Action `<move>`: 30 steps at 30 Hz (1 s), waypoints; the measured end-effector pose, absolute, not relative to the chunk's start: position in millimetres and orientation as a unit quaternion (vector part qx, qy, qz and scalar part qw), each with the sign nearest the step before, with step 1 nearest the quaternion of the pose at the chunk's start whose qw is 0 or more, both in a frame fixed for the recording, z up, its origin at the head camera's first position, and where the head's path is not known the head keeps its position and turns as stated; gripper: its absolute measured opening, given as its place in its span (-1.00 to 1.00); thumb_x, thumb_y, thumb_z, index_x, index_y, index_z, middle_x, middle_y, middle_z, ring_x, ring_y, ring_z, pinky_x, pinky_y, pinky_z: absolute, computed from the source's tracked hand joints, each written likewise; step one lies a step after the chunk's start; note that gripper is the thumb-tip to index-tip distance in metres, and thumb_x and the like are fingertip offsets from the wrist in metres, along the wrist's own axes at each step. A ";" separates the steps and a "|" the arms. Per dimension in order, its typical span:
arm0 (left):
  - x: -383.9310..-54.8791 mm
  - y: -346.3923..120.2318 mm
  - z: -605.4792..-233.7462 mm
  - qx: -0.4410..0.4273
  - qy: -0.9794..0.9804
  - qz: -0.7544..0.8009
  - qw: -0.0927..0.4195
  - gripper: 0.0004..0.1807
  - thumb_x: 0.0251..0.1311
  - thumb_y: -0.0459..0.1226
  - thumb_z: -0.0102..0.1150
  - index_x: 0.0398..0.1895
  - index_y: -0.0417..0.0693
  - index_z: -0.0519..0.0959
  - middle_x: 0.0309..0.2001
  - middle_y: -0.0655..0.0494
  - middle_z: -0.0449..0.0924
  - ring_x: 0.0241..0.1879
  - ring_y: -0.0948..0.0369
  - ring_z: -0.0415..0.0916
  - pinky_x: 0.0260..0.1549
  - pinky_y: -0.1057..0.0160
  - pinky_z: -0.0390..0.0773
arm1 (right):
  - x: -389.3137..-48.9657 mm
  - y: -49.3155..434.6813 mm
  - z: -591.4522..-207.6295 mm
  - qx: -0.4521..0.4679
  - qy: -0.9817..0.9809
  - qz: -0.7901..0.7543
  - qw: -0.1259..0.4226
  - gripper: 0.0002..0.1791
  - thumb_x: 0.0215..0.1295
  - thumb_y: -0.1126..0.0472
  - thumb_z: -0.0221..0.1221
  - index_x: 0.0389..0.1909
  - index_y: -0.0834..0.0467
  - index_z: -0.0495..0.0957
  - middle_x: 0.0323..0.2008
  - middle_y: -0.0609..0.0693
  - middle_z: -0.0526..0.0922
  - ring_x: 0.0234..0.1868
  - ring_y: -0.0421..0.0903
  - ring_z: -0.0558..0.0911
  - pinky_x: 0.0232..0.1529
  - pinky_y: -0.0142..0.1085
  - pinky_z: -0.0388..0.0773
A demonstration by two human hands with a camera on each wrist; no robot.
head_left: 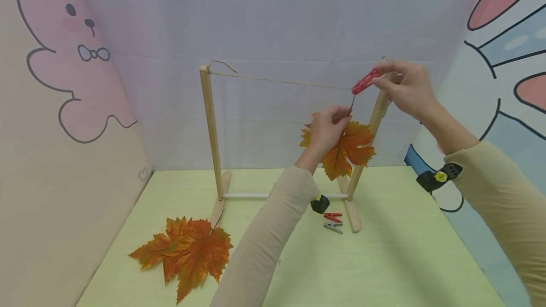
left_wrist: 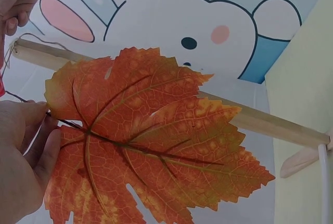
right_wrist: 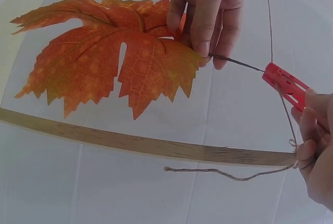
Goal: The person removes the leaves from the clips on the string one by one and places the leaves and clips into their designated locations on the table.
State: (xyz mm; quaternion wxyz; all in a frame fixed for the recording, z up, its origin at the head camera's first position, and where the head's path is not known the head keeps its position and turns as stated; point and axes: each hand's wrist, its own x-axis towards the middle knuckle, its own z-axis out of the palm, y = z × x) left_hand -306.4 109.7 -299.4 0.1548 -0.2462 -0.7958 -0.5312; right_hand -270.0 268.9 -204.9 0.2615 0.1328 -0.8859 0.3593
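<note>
My left hand [head_left: 328, 129] pinches the dark stem of an orange maple leaf [left_wrist: 151, 135], whose blade spreads out below the fingers. In my right hand [head_left: 407, 86] is a red clothespin [right_wrist: 286, 86], pinched at its handle end. The clothespin's nose sits at the twine [head_left: 281, 81] and at the tip of the leaf stem, as the right wrist view shows. This twine runs between the tops of two wooden posts, and the clothespin is near the right post [head_left: 371, 131].
More orange maple leaves [head_left: 192, 250] lie overlapped at the table's left. A red clothespin [head_left: 333, 217] and a grey clothespin [head_left: 333, 227] lie by the frame's right wooden foot [head_left: 352, 212]. A white rod [head_left: 245, 196] joins the posts low down.
</note>
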 end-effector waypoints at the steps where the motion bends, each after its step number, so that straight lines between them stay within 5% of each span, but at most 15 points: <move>1: -306.3 109.5 -299.7 -0.246 -0.795 -0.532 0.154 -0.82 0.14 -0.27 0.17 -0.20 -0.08 0.62 -0.27 0.14 0.64 -0.31 0.34 0.55 -0.33 0.58 0.43 | -270.0 268.6 -205.1 0.133 -0.885 0.358 0.266 -0.66 0.24 0.17 0.12 -0.02 0.26 0.52 -0.24 -0.05 0.53 -0.61 -0.24 0.46 -0.61 -0.56 0.38; 13: -306.7 104.1 -299.5 -0.250 -0.794 -0.532 0.158 -0.82 0.14 -0.27 0.17 -0.19 -0.08 0.62 -0.25 0.13 0.64 -0.31 0.33 0.55 -0.34 0.58 0.42 | -269.8 261.4 -206.8 0.149 -0.860 0.335 0.355 -0.74 0.24 0.20 0.12 -0.10 0.23 0.57 -0.47 -0.37 0.48 -0.80 -0.25 0.20 -0.72 -0.48 0.17; 22: -308.3 100.8 -301.2 -0.260 -0.787 -0.534 0.167 -0.81 0.13 -0.29 0.18 -0.19 -0.11 0.62 -0.26 0.08 0.65 -0.29 0.28 0.58 -0.34 0.57 0.43 | -270.4 259.9 -207.7 0.160 -0.844 0.331 0.391 -0.77 0.22 0.23 0.14 -0.16 0.25 0.59 -0.39 -0.08 0.59 -0.80 -0.28 0.18 -0.72 -0.48 0.15; 30: -310.9 96.7 -310.3 -0.257 -0.798 -0.522 0.157 -0.81 0.15 -0.28 0.16 -0.18 -0.10 0.61 -0.23 0.09 0.65 -0.27 0.28 0.57 -0.32 0.57 0.43 | -270.6 263.4 -204.1 0.162 -0.824 0.372 0.396 -0.80 0.18 0.33 0.15 -0.20 0.33 0.59 -0.44 -0.40 0.51 -0.84 -0.35 0.14 -0.75 -0.49 0.06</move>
